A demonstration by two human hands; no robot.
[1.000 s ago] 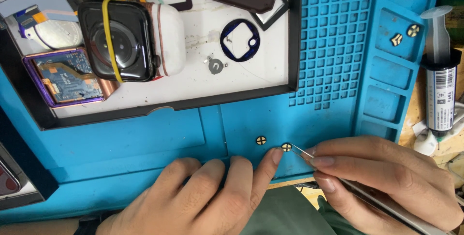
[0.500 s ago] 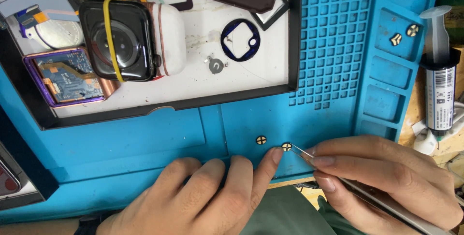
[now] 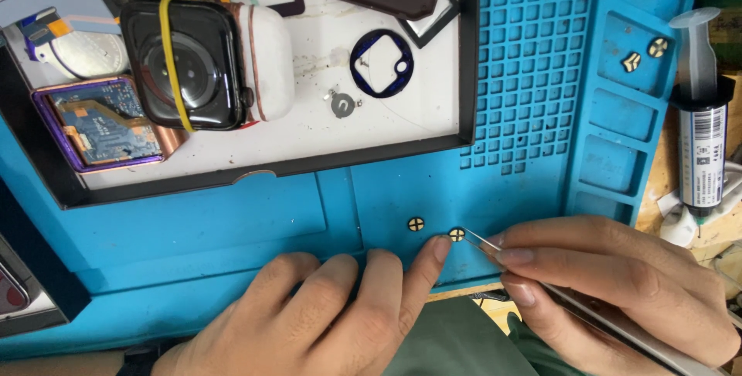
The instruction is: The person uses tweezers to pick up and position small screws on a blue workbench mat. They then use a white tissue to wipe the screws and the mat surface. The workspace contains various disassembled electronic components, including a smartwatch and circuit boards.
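Right hand (image 3: 618,291): fingers pinched on slim metal tweezers (image 3: 483,243), tips at the right one of two small round gold discs with a dark cross (image 3: 457,234). That disc lies flat on the blue silicone work mat (image 3: 255,229), near its front edge; its twin (image 3: 416,224) sits just to the left, apart from it.

Left hand (image 3: 325,314): flat on the mat, fingers loose, gripping nothing. Index fingertip (image 3: 440,248) just beside the right disc; contact can't be confirmed.

Farther back, a white tray with black rim (image 3: 464,51) holds a black square watch body with a yellow band around it (image 3: 185,63), a purple-framed circuit board (image 3: 100,121) and a dark blue ring gasket (image 3: 380,63).

Two more gold discs (image 3: 645,54) sit in a mat compartment at right. A grey syringe with black collar (image 3: 699,105) lies off the mat on the bench.
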